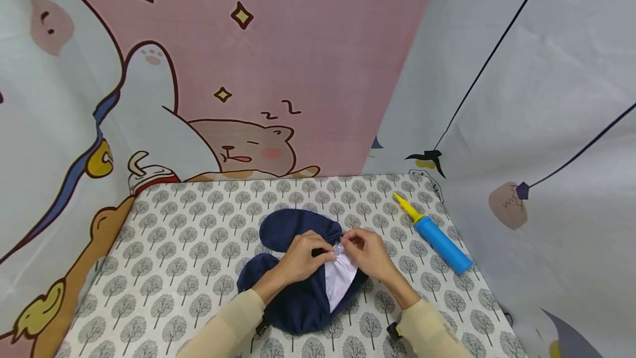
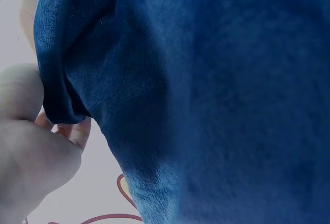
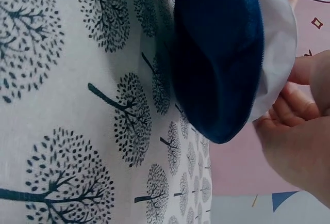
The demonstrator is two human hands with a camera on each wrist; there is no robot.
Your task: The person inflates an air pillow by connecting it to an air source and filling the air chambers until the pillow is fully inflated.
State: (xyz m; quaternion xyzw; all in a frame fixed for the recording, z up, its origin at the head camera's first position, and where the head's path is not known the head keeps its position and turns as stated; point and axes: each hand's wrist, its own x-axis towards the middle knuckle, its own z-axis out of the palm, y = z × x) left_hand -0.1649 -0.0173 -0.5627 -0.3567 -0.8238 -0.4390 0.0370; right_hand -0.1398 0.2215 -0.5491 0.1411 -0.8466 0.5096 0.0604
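A navy, plush-covered neck pillow (image 1: 295,303) lies limp on the table, its two rounded ends toward the left. White inner lining (image 1: 340,280) shows through the opening on its right side, with a small clear valve (image 1: 338,248) at the top. My left hand (image 1: 304,258) reaches across the pillow and pinches the white material beside the valve. From the right, my right hand (image 1: 369,253) pinches the same spot, thumb and index finger together. Navy fabric (image 2: 206,100) fills most of the left wrist view. In the right wrist view, fingers (image 3: 296,102) hold the white lining's edge.
A blue hand pump (image 1: 444,243) with a yellow nozzle (image 1: 407,207) lies to the right of the pillow. The tree-print cloth (image 1: 164,280) covers the table. Cartoon-printed fabric walls (image 1: 323,70) stand behind and on both sides.
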